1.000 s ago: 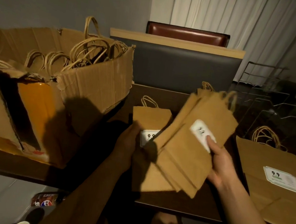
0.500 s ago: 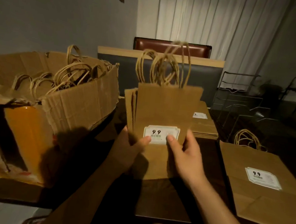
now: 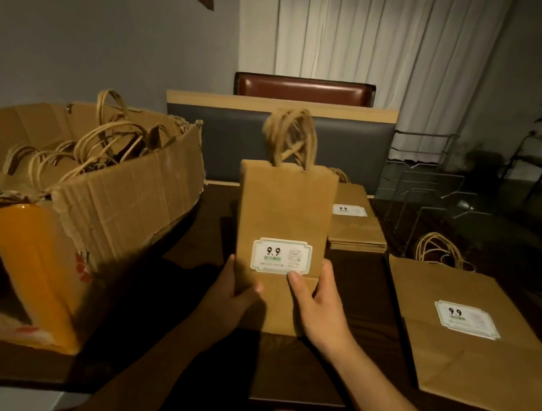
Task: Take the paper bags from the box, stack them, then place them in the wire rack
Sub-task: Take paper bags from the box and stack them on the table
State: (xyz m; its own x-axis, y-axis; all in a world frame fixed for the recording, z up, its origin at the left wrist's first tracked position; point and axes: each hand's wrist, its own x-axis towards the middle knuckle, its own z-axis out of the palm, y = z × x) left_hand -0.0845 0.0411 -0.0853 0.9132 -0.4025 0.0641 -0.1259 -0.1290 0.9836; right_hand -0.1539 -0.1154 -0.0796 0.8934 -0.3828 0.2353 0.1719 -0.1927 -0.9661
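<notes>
Nearest the camera, the left hand (image 3: 231, 296) and the right hand (image 3: 314, 305) grip the lower part of an upright bundle of paper bags (image 3: 285, 213), one hand on each side edge, thumbs pressed on the front face below a white sticker (image 3: 281, 256) printed "9.9". The bundle's bottom edge seems to rest on the dark bench (image 3: 360, 358), though shadow makes that hard to confirm. Its twisted handles (image 3: 290, 137) stand up at the top.

Right of the bundle, a larger paper bag (image 3: 482, 344) lies flat on the bench with the same kind of sticker on it, its handles curled at its far edge. Left of the bundle sits a torn cardboard box (image 3: 95, 213), open-topped, with many bag handles sticking up inside.

Just behind the bundle and a little to the right, a flat stack of bags (image 3: 357, 231) lies on the bench. Farther right of the bundle stands a wire rack (image 3: 431, 192), dim against the dark. Beyond the bundle are a grey seat back (image 3: 236, 141) and pale curtains (image 3: 365, 31).
</notes>
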